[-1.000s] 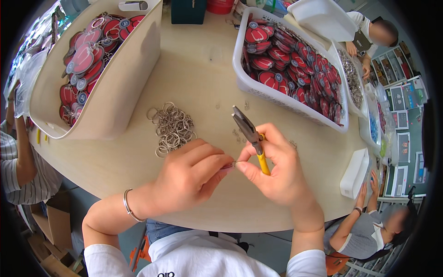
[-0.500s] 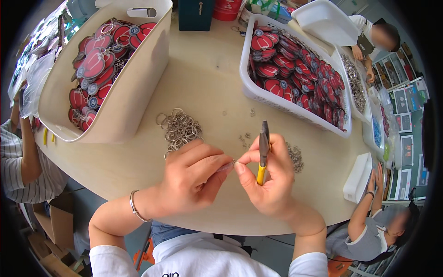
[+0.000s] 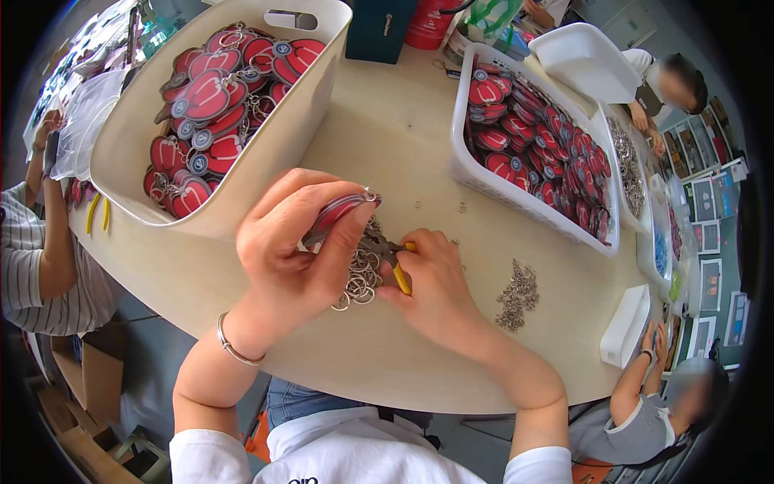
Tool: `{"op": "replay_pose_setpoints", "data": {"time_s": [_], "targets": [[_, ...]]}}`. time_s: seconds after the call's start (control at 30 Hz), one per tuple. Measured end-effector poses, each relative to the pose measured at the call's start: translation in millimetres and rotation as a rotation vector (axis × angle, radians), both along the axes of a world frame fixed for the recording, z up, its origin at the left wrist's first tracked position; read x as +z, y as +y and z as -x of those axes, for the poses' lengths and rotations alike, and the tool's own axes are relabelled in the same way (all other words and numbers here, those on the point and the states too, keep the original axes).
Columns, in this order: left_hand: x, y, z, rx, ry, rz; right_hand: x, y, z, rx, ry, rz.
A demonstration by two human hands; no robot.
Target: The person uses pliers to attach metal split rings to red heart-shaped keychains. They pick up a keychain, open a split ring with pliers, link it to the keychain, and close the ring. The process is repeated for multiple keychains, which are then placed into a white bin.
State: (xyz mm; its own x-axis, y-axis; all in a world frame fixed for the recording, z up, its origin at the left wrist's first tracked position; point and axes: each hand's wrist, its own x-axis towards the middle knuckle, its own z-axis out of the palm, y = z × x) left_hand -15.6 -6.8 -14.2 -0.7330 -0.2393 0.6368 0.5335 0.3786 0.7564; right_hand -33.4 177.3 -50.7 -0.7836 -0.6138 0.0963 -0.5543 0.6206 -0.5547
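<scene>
Raised over the table, my left hand is closed on a flat red key-chain charm, pinched between thumb and fingers, with a small metal ring at its top. My right hand grips pliers with yellow handles; their dark jaws point left toward a pile of split key rings. Whether the jaws touch a ring cannot be made out. My left hand partly hides that pile. To the right of my right hand lies a heap of small metal links.
A tall cream bin with red charms stands at the left. A white basket of similar charms is at the right, beside a tray of metal parts. A small white box sits near the right edge. Co-workers are on both sides.
My left hand has risen and moved left, bringing the charm into clear view. My right hand has turned the pliers from upright to pointing left, over the key rings. The view has shifted slightly.
</scene>
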Motion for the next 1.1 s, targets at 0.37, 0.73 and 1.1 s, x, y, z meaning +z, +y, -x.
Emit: {"op": "replay_pose_setpoints", "data": {"time_s": [0.37,0.73,1.1], "targets": [[-7.9,7.9,2.2,-0.05,0.049,0.237,38.1,28.2,18.8,-0.114,-0.106,0.119],[-30.6,32.1,-3.7,-0.187,0.082,0.326,86.8,46.6,5.6,-0.138,-0.001,0.272],[-31.8,35.2,-8.3,-0.258,0.151,0.313,90.9,40.3,-3.4,-0.168,-0.015,0.406]]}}
